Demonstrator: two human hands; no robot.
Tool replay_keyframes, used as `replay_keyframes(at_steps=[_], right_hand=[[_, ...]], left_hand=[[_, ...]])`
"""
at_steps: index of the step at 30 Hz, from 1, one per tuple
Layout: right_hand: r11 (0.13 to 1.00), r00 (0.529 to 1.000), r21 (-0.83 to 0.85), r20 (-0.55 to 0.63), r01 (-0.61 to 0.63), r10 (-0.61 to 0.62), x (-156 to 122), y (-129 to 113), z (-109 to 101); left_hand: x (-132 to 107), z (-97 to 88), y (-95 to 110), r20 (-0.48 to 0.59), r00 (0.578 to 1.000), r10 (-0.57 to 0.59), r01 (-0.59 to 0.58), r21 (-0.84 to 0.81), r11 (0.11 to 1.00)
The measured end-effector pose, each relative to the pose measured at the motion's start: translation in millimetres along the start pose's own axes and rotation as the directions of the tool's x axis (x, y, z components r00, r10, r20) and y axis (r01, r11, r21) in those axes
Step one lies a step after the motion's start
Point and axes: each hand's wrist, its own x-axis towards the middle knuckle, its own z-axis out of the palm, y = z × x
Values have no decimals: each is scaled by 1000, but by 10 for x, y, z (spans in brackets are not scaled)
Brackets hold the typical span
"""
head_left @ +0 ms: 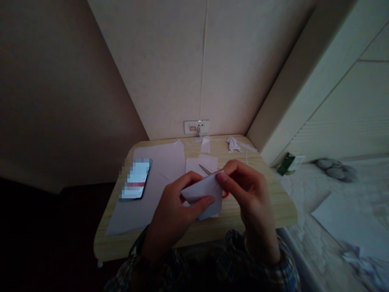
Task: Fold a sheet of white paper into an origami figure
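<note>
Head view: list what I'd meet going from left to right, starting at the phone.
Phone, left hand, folded white paper, right hand, green-and-white packet, grey object.

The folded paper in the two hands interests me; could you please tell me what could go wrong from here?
The left hand and right hand pinch the folded paper rather than pressing it flat, so a crease might go crooked.

Open-lying scissors are partly hidden behind it, so a lowered hand could brush the blade.

The phone rests on a large sheet; tugging that sheet might drag it along.
</note>
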Motion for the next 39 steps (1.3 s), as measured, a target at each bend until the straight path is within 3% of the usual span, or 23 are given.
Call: replay_keyframes(at_steps=[3, 10, 16, 20, 25, 32, 39], right_hand=[[1000, 1000, 6, -21, 13, -13, -3, -7, -12], [986, 994, -136, 71, 94, -85, 14, -8, -109], [1000, 995, -8, 95, 11, -10, 12, -24, -128], [1000, 998, -27, 59, 0, 2, 7, -37, -126], [993, 996, -116, 91, -5, 16, 12, -55, -109], [998, 989, -57, 146, 5, 3, 8, -47, -82], [1000, 981, -6, 195, -15, 15, 9, -33, -101]], left_hand=[[-4, 2, -7, 5, 1000, -4, 4, -6, 1000], [-7, 12, -8, 36, 999, -35, 39, -115, 993], [-9, 14, -22, 45, 997, -57, 65, -211, 975], [1, 19, -38, -1, 999, -38, 37, -168, 985], [4, 26, -11, -54, 995, 80, -83, -45, 996], [-46, 95, 75, -251, 959, 133, -151, -53, 987], [-54, 112, 79, -273, 950, 152, -171, -45, 984]])
